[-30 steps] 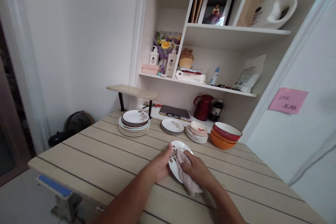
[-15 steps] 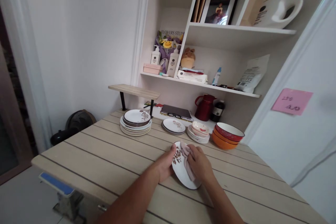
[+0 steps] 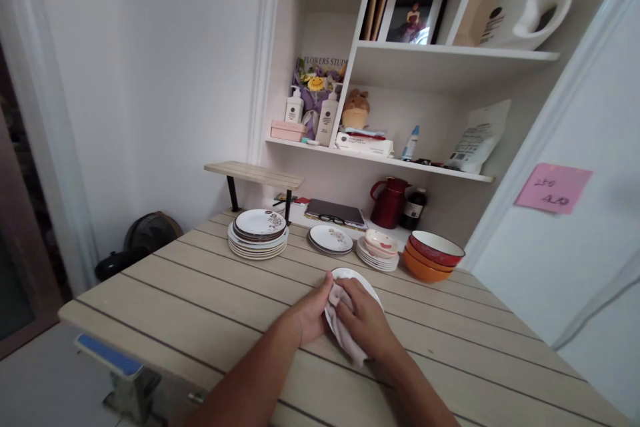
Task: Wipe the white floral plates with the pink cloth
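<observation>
A white plate [image 3: 367,281] is tilted up above the table in front of me. My left hand [image 3: 315,312] grips its left edge, thumb on the upper side. Pressed to the face of the plate is a pale pink cloth [image 3: 345,330], bunched under the fingers of my right hand [image 3: 369,320]. The cloth and right hand hide most of the plate, its pattern included; the cloth's lower end hangs toward me.
Along the back of the slatted table [image 3: 200,300] stand a tall plate stack [image 3: 257,233], a low plate stack [image 3: 331,239], small dishes [image 3: 379,250] and stacked bowls [image 3: 433,257]. Behind them are a red jug [image 3: 389,203], a dark bottle [image 3: 413,208] and a laptop [image 3: 336,212].
My right hand has moved the cloth left across the plate, from its right side to near my left thumb. The brown flower pattern is now covered.
</observation>
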The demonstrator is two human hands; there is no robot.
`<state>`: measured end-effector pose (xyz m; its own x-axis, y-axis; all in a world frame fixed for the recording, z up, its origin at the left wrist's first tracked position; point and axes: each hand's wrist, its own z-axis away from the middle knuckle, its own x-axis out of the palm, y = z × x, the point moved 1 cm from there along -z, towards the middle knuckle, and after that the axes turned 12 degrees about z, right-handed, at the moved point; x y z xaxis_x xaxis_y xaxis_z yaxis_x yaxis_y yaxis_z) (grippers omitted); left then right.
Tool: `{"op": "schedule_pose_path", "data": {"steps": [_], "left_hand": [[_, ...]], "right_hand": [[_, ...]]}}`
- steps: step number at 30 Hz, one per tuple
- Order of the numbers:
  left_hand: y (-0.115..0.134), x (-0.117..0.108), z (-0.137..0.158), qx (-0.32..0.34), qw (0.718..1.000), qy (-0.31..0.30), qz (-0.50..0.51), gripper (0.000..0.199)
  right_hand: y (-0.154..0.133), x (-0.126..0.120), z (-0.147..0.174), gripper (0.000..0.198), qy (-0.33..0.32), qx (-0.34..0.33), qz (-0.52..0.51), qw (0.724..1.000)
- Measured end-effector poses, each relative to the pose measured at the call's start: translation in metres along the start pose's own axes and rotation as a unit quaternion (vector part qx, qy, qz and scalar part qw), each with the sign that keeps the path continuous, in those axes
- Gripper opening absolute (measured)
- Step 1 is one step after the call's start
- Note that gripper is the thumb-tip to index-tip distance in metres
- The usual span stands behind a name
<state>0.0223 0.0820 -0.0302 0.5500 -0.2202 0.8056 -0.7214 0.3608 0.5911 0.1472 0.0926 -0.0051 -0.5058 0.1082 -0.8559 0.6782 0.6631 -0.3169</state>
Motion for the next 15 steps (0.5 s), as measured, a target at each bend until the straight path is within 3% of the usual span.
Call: {"op": "schedule_pose_path", "data": {"steps": [4,9,12,15], "left_hand": [[-0.003,-0.002,-0.003,0.007,1.0,0.014,-0.002,0.067],[-0.006,-0.002,-0.006,-0.012,0.999,0.032,-0.023,0.066],[-0.005,0.0,-0.004,-0.009,0.998,0.047,-0.035,0.064],[-0.003,0.002,-0.002,0.003,0.998,0.047,-0.03,0.063]], "right_hand": [[0.017,0.0,-0.004,0.035,0.046,0.07,0.06,0.995],[0.035,-0.008,-0.001,0.015,0.002,0.181,0.136,0.974],[0.028,-0.008,0.001,0.012,-0.009,0.173,0.113,0.978],[0.014,-0.005,0.001,0.012,0.018,0.125,0.067,0.99]]}}
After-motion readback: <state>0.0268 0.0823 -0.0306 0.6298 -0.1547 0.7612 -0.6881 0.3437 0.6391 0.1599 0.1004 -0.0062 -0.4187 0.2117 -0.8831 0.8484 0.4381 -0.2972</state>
